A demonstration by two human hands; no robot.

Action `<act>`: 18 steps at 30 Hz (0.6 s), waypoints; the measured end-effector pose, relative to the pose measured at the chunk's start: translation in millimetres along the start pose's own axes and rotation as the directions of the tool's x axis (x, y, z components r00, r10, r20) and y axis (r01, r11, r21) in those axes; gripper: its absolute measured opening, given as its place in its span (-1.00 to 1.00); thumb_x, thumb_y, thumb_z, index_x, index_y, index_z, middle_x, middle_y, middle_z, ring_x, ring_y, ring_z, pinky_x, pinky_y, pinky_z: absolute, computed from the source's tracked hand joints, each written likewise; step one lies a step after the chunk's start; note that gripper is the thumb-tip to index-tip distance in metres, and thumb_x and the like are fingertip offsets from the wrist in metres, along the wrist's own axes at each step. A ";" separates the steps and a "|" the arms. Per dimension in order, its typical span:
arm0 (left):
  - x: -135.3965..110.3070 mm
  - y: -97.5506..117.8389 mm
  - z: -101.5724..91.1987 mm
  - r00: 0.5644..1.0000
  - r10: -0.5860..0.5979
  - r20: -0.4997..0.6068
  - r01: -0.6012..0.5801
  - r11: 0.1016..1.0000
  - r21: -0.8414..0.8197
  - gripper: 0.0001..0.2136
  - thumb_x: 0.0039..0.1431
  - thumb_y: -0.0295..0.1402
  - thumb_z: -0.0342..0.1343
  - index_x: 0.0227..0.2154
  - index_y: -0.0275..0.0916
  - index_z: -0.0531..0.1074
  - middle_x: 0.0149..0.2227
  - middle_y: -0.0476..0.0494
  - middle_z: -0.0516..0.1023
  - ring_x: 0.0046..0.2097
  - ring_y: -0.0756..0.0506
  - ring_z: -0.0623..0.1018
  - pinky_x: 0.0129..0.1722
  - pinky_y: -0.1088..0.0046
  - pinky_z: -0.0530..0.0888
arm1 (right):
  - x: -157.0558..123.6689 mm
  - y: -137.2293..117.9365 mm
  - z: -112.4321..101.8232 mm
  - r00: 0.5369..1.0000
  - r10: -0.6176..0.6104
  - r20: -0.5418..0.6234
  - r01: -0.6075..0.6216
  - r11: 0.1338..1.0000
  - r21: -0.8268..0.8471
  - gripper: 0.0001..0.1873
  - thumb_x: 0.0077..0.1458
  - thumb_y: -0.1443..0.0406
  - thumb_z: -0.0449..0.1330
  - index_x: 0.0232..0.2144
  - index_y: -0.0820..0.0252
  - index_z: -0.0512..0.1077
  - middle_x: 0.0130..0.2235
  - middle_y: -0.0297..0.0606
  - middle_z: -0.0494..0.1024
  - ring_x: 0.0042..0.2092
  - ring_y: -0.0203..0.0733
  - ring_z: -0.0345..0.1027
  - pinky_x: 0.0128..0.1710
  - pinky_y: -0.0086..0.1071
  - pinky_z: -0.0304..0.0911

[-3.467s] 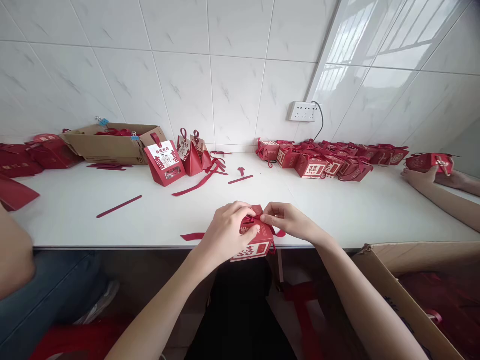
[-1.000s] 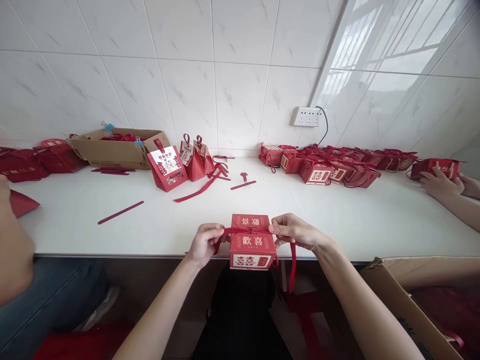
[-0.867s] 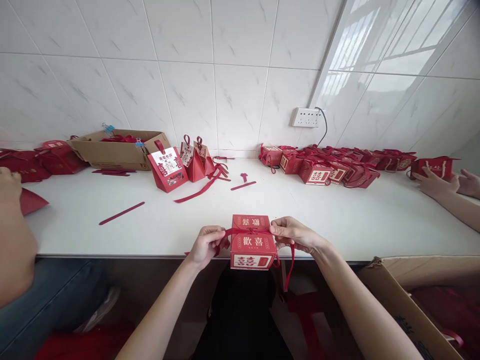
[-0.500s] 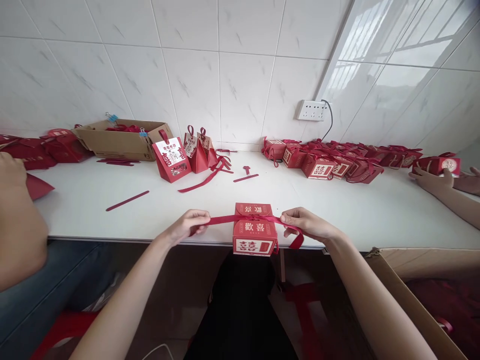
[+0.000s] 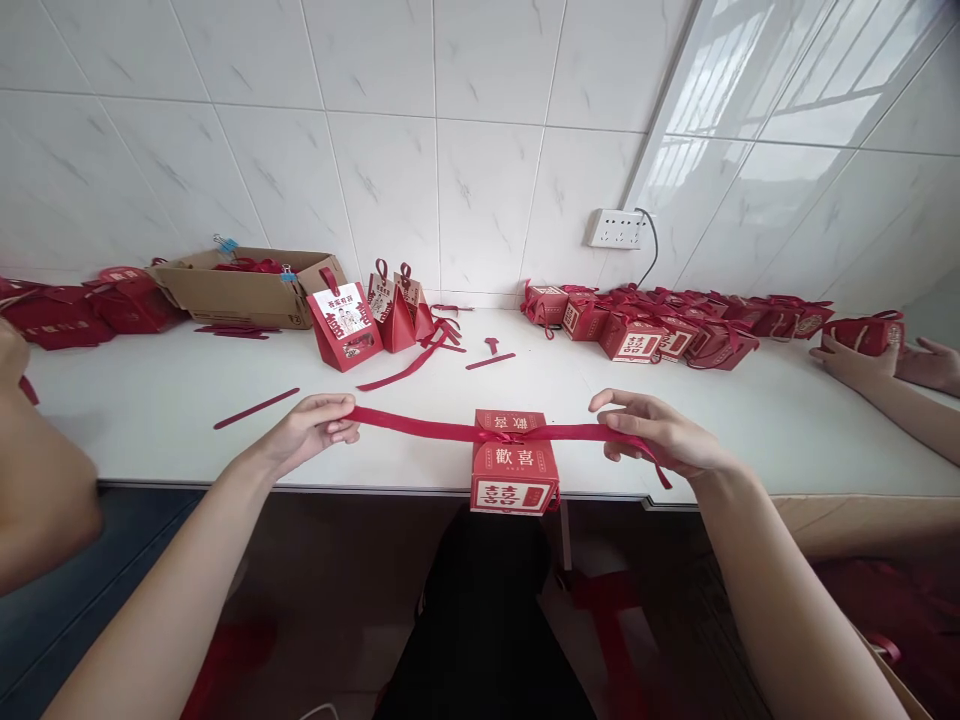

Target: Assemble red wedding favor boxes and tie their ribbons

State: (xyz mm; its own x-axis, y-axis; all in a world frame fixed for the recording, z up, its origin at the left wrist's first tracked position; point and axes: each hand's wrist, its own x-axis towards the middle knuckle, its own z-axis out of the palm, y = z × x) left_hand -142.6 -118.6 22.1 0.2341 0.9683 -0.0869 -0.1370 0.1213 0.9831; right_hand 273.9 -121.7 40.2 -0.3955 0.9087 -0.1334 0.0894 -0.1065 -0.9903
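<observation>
A small red gift box [image 5: 514, 472] with white characters sits at the near edge of the white table [image 5: 165, 420]. A red ribbon [image 5: 420, 427] is knotted across its top and stretches taut to both sides. My left hand [image 5: 309, 432] pinches the ribbon's left end, well to the left of the box. My right hand [image 5: 660, 436] grips the right end, with the tail hanging past my fingers.
A row of several finished red boxes [image 5: 637, 335] lines the back right. A cardboard carton [image 5: 240, 292], upright red bags [image 5: 346, 322] and loose ribbon strips [image 5: 256, 408] lie at the back left. Another person's hands [image 5: 855, 360] hold a box at the far right; someone's arm [image 5: 37, 480] is at the left.
My hands have moved apart from the box, drawing the ribbon ends out sideways until the ribbon is taut over the knot.
</observation>
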 end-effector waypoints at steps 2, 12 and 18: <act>4.6 10.4 10.2 0.998 0.055 -0.004 -0.055 0.997 -0.048 -0.68 -0.10 -0.30 0.31 -0.72 -0.25 0.27 -0.69 0.07 0.10 -0.59 0.05 0.25 -0.49 0.44 0.37 | 2.3 -9.5 7.3 0.999 -0.049 0.007 0.049 0.994 0.097 -0.68 -0.14 0.10 0.35 -0.46 0.20 0.41 -0.64 -0.46 0.28 -0.61 -0.40 0.16 -0.48 -0.37 0.19; 40.3 60.0 79.4 0.959 0.246 0.137 -0.224 0.961 -0.162 -0.81 -0.03 -0.32 0.27 -0.59 -0.31 0.43 -0.61 0.00 0.35 -0.41 -0.05 0.49 -0.30 0.36 0.50 | 33.9 -35.8 50.8 0.975 -0.186 0.121 0.168 0.975 0.144 -0.70 -0.26 0.31 0.41 -0.36 0.22 0.52 -0.38 -0.30 0.55 -0.38 -0.31 0.38 -0.30 -0.39 0.26; 57.5 68.0 106.3 0.927 0.303 0.222 -0.278 0.951 -0.137 -0.85 0.02 -0.31 0.24 -0.48 -0.31 0.49 -0.37 -0.12 0.51 -0.30 -0.03 0.46 -0.36 0.47 0.45 | 44.5 -39.8 74.1 0.931 -0.364 -0.013 0.362 0.929 -0.072 -0.70 -0.09 0.10 0.30 -0.54 0.23 0.43 -0.49 -0.37 0.41 -0.45 -0.34 0.25 -0.38 -0.39 0.19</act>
State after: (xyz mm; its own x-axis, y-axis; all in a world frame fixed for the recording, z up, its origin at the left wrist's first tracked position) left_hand -36.1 -77.9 101.0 0.3892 0.8856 0.2535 -0.3271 -0.1244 0.9368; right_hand 185.0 -107.0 70.7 -0.3885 0.8905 0.2369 0.0056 0.2593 -0.9658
